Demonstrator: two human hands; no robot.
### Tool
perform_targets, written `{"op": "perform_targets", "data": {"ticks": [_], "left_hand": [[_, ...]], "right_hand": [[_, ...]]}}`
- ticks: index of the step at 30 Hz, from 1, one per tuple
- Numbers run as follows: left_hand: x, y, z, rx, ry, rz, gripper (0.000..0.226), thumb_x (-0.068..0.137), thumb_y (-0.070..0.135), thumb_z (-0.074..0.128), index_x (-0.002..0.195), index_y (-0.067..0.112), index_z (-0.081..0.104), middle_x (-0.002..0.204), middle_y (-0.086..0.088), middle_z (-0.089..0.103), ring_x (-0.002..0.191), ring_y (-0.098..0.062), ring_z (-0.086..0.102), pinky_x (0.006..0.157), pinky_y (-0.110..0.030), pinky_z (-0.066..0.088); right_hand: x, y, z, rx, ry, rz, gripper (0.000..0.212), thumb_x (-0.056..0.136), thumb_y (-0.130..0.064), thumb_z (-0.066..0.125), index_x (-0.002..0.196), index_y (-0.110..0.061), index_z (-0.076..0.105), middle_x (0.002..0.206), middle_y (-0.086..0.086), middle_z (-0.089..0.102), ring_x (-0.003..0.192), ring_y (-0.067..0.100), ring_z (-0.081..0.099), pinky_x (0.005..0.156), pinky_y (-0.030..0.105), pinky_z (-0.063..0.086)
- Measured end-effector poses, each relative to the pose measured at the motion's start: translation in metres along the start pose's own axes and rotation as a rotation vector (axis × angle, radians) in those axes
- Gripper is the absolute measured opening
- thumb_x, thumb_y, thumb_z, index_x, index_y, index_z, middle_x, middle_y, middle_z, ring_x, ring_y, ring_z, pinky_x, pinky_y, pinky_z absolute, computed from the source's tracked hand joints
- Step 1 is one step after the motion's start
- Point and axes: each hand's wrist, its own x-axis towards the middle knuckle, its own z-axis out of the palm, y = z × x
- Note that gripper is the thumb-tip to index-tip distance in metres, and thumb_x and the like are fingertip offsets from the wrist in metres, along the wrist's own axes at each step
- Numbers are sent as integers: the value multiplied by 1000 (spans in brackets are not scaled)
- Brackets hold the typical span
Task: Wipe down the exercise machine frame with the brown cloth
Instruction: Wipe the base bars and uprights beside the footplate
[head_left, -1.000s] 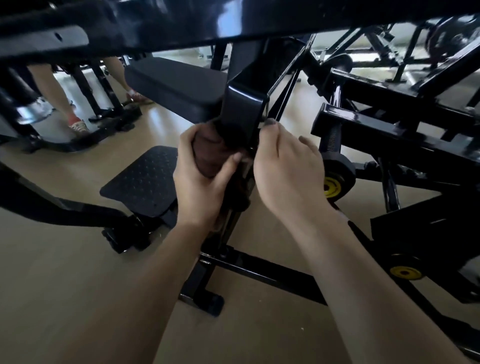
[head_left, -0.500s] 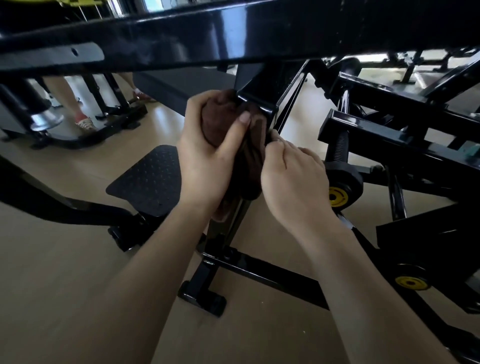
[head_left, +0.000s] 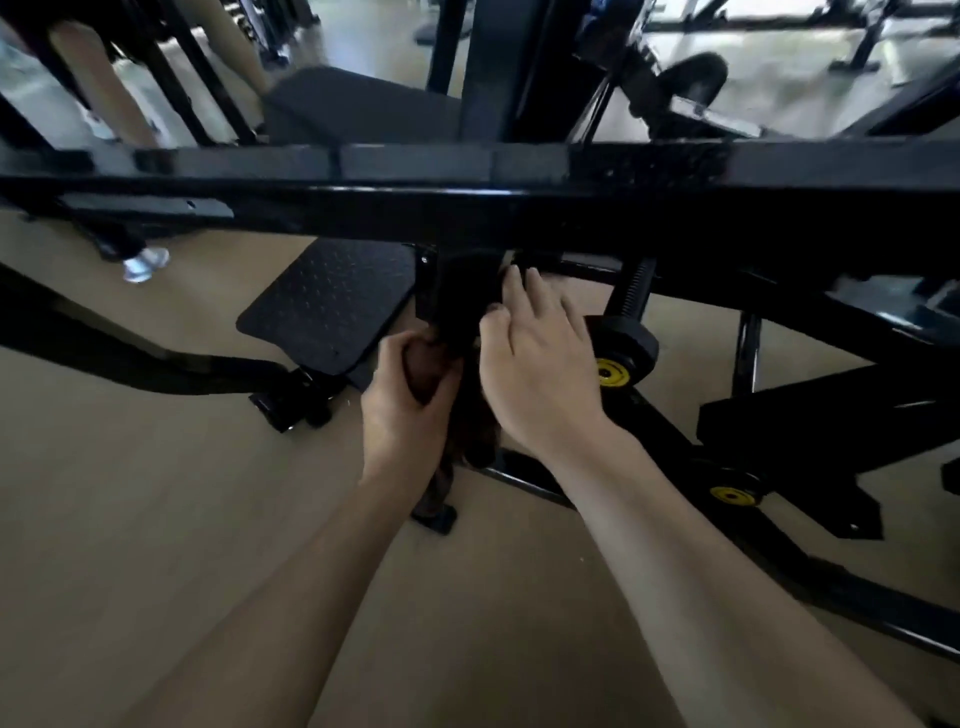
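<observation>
The black exercise machine frame (head_left: 467, 208) crosses the view as a thick horizontal beam, with an upright post dropping below its middle. My left hand (head_left: 405, 410) grips the bunched brown cloth (head_left: 423, 371) against that post, and the cloth's tail hangs down behind my fingers. My right hand (head_left: 540, 358) is just to the right, fingers curled with their tips at the post's right edge beside the cloth. Whether it pinches the cloth is hidden by the dark post.
A black studded foot plate (head_left: 327, 306) lies left of the post. Weight pegs with yellow caps (head_left: 613, 371) stand to the right among more black bars. A padded bench (head_left: 358, 104) and a person's legs (head_left: 119, 93) are at the back left. Beige floor surrounds the base.
My head has risen, so the beam now sits mid-view. My left hand has slid the cloth down the post from the top bracket; my right hand stays beside it.
</observation>
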Motion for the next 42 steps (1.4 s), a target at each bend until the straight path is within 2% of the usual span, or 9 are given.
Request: {"op": "perform_targets", "data": {"ticks": [3, 7, 11, 15, 20, 25, 30, 37, 42], "left_hand": [[-21, 33, -3, 70, -159, -13, 28, 90, 39, 67, 112, 46, 52, 98, 34, 66, 88, 11, 64, 67, -4, 46], [-33, 80, -14, -116, -202, -272, 15, 98, 48, 59, 110, 41, 62, 99, 19, 72, 92, 2, 69, 76, -21, 56], [-56, 133, -35, -222, -221, -511, 30, 88, 67, 50, 98, 47, 69, 100, 11, 76, 97, -6, 72, 92, -38, 56], [-74, 187, -50, -289, -239, -762, 61, 82, 79, 48, 126, 40, 65, 116, 3, 74, 110, -17, 69, 103, -45, 53], [-98, 251, -64, -626, -372, -978, 59, 103, 59, 42, 143, 18, 54, 134, -17, 66, 122, -29, 66, 100, -44, 54], [-103, 318, -75, -778, -448, -1041, 57, 105, 54, 38, 121, 13, 74, 126, -17, 70, 120, -28, 68, 87, -31, 58], [-94, 374, -63, -845, -477, -1058, 56, 105, 52, 40, 109, 12, 80, 116, -15, 74, 112, -27, 71, 85, -35, 60], [-82, 403, -35, -712, -419, -1074, 39, 104, 18, 35, 126, 13, 67, 108, -14, 75, 100, -24, 73, 79, -35, 59], [-69, 409, -18, -436, -561, -1063, 27, 95, 12, 55, 122, 15, 60, 113, -10, 68, 102, -22, 67, 67, -28, 57]], "right_hand": [[-31, -8, -11, 223, -74, 38, 59, 107, -42, 19, 163, -24, 23, 170, -6, 19, 156, 5, 8, 129, 35, 6], [-67, -20, -43, 715, -193, 282, 33, 102, -50, 33, 126, -52, 55, 128, -30, 56, 122, -10, 49, 116, 38, 38], [-88, -38, -84, 862, -235, 421, 23, 99, -49, 45, 102, -59, 65, 119, -18, 67, 113, -1, 62, 105, 38, 51], [-114, -65, -129, 840, -267, 452, 16, 89, -64, 48, 97, -73, 58, 110, -30, 67, 104, -7, 64, 94, 31, 53], [-144, -85, -178, 714, -280, 508, 33, 84, -77, 50, 113, -61, 52, 116, -25, 59, 115, 2, 58, 93, 33, 54], [-158, -94, -233, 622, -195, 543, 51, 76, -82, 50, 116, -51, 53, 111, -30, 42, 104, -4, 55, 80, 19, 47], [-157, -86, -279, 456, -112, 455, 36, 83, -69, 59, 108, -43, 55, 105, -26, 53, 106, -3, 49, 81, 16, 41], [-142, -52, -319, 478, -105, 536, 13, 102, -53, 52, 100, -43, 58, 92, -16, 65, 98, 7, 59, 81, 32, 53], [-135, -34, -334, 686, -110, 700, 17, 106, -51, 47, 99, -44, 60, 89, -13, 69, 81, -1, 66, 70, 25, 51]]}}
